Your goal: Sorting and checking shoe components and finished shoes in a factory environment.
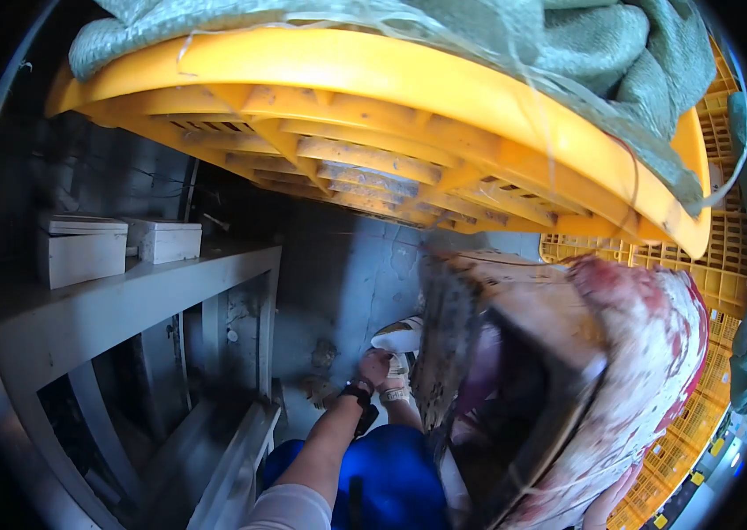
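L hand (380,367) fingers closed on white shoe (398,337) at floor level | R hand out of view, state unknown | stained sack (647,371) on shoulder, yellow crate (409,79) overhead | risk: stooping tips sack off

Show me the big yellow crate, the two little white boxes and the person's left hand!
yellow crate (409,75): head view, on its curved rim.
white boxes (82,252): head view, front of the nearer box.
left hand (376,365): head view, back of the hand.
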The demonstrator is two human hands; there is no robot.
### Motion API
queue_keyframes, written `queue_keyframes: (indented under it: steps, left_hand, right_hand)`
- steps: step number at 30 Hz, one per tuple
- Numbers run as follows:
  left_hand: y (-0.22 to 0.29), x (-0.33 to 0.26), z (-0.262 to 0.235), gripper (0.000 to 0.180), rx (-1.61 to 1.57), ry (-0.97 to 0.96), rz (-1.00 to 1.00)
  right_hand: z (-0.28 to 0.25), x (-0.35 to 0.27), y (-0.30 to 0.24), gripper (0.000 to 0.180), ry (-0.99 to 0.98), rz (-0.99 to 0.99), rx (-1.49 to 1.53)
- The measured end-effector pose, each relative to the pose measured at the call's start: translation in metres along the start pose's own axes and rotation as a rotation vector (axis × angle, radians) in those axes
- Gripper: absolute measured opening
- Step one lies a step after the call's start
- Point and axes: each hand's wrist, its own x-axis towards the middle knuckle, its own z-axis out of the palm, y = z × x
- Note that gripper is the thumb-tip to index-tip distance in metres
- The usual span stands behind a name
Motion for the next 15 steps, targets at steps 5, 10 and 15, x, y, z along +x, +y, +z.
queue_keyframes:
  steps: [5, 10, 15]
  left_hand:
    - [0.050, 0.030, -0.044, 0.055, -0.093, -0.145, -0.297]
    - [0.023, 0.059, -0.025, 0.083, 0.016, -0.013, -0.382]
    - [0.015, 0.059, -0.013, 0.060, -0.154, -0.232, -0.400]
  right_hand:
    - [-0.015, -0.020, -0.011, 0.052, 0.153, 0.064, -0.082]
    - [-0.009, -0.014, -0.030, 0.052, 0.238, 0.117, -0.106]
    - [0.001, -0.015, -0.035, 0.051, 0.266, 0.110, -0.104]
